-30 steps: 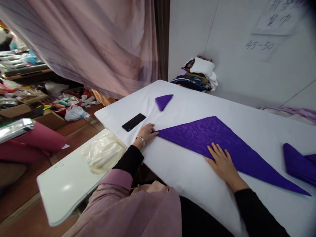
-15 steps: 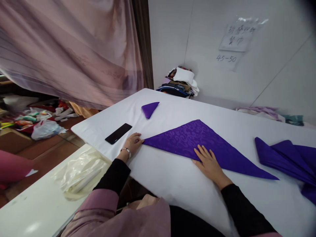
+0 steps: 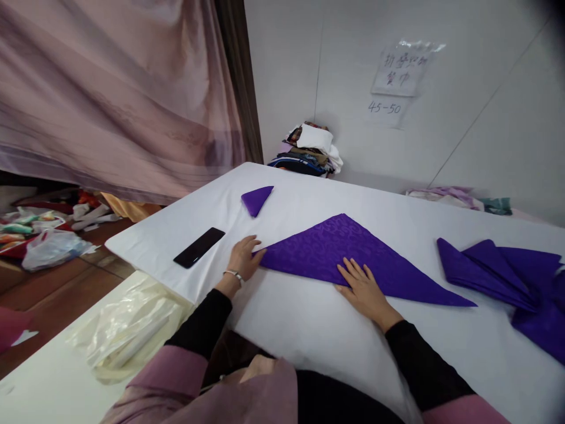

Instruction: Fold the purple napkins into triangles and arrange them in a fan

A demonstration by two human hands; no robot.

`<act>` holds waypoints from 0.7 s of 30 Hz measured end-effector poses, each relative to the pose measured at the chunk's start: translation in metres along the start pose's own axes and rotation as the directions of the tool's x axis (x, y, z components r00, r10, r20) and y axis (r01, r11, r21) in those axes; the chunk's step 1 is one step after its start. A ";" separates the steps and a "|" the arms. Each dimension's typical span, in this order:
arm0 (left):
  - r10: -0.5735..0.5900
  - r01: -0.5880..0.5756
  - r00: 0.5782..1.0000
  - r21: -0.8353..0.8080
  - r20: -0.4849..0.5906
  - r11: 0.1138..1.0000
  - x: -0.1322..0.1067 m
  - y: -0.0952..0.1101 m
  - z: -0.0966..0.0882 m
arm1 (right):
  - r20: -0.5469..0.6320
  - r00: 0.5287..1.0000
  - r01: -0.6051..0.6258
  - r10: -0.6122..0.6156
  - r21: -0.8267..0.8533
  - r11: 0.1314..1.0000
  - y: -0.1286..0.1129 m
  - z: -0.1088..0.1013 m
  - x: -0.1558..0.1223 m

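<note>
A purple patterned cloth napkin (image 3: 326, 247), folded into a wide triangle, lies on the white-covered table with its peak pointing away from me. At its left corner is my left hand (image 3: 244, 259), with the thumb and fingers closed around the tip; the very corner is partly hidden. My right hand (image 3: 359, 287) rests flat on the napkin near the middle of its front edge, fingers outstretched. Beyond my left hand lies a small folded purple triangle (image 3: 256, 201). A black phone (image 3: 199, 247) sits left of that hand.
More purple cloth (image 3: 498, 274) lies bunched at the right. A clear plastic bag (image 3: 132, 330) is on a lower white surface at left. Folded clothes (image 3: 306, 150) are stacked by the wall behind the white table (image 3: 300, 330). A pink curtain (image 3: 132, 94) hangs at left.
The view has turned slightly right. My left hand has moved a little rightward at the napkin's left corner. My right hand stays flat in about the same place on the cloth.
</note>
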State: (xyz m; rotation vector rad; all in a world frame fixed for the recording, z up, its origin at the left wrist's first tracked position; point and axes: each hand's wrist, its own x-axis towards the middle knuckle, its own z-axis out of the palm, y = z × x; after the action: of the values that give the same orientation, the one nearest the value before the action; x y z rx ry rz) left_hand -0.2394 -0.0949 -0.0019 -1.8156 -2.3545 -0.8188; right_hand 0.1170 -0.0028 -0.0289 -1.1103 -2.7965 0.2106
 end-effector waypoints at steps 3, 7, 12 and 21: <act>0.187 -0.183 0.964 -0.036 0.189 0.982 0.004 0.053 0.020 | 0.012 1.000 -0.005 0.004 0.005 1.000 -0.001 -0.002 0.000; 0.367 -0.371 0.844 -0.067 0.391 0.926 0.006 0.100 0.048 | 0.031 0.999 -0.007 0.007 0.001 1.000 -0.002 -0.005 0.001; 0.336 -0.374 0.810 -0.017 0.480 0.927 0.009 0.103 0.065 | 0.070 0.997 -0.021 0.020 0.008 1.000 -0.005 -0.011 0.002; 0.353 -0.386 0.810 -0.028 0.468 0.922 0.011 0.096 0.069 | -0.008 0.976 -0.217 0.217 -0.030 0.976 0.043 -0.011 -0.031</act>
State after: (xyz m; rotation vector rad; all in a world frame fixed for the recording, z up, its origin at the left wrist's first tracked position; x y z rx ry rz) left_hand -0.1362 -0.0390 -0.0216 -2.5572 -2.0820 -0.2648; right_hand 0.1701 0.0075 -0.0279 -1.4227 -2.6797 0.1857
